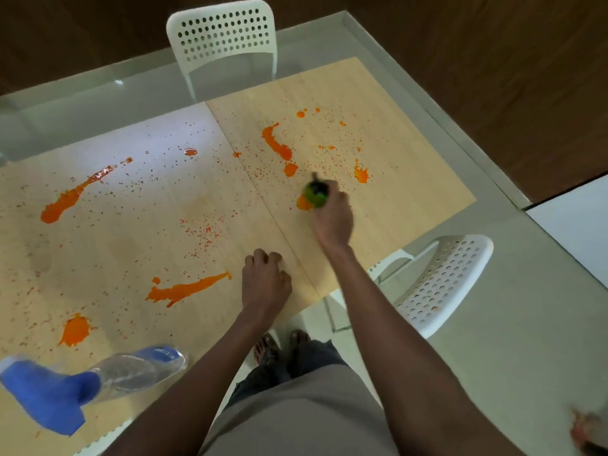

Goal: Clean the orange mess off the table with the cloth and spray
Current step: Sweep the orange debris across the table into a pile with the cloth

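Observation:
Orange mess is splashed across the light wooden table (131, 245). There is a long streak at the far left (62, 202), a blot near the front left (75, 330), a streak in the front middle (187, 289), and smears with fine specks on the right half (278, 146). My right hand (332, 218) is shut on a small green bottle with a black top (316, 194), held just above an orange blot. My left hand (265, 284) rests on the table near the front edge, fingers curled, holding nothing. No cloth is visible.
A clear spray bottle with a blue trigger head (98, 380) is at the table's front left corner. One white perforated chair (223, 31) stands at the far side and another (441, 284) at the right. A blurred reddish thing (589, 429) shows at the bottom right.

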